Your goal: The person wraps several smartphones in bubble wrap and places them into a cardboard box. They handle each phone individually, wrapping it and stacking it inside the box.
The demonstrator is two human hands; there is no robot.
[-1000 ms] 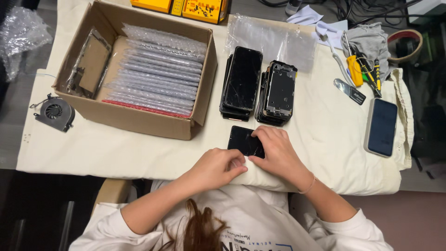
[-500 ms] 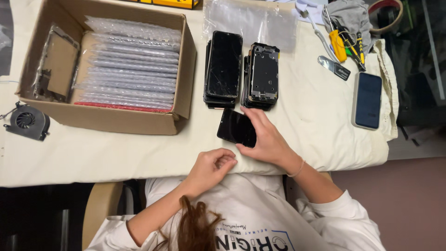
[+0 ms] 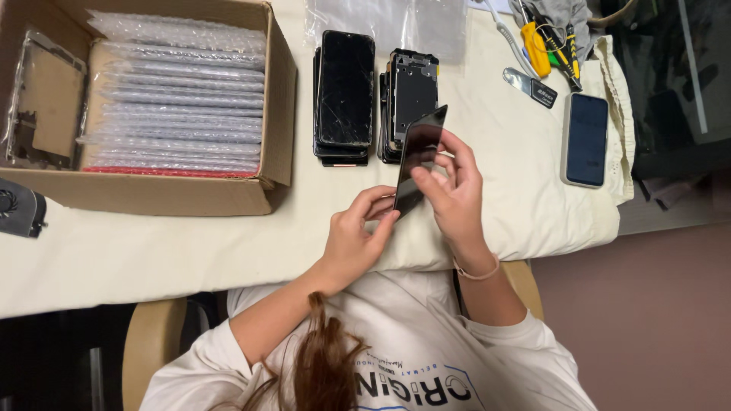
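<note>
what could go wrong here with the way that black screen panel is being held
The black screen panel is lifted off the table, tilted, gripped at its edges by the right hand with the left hand at its lower end. It might slip and hit the cloth-covered table or the floor. It is thin, so uneven pressure could flex or crack it. Its upper corner sits close to the stack of phone frames and might knock them.
</note>
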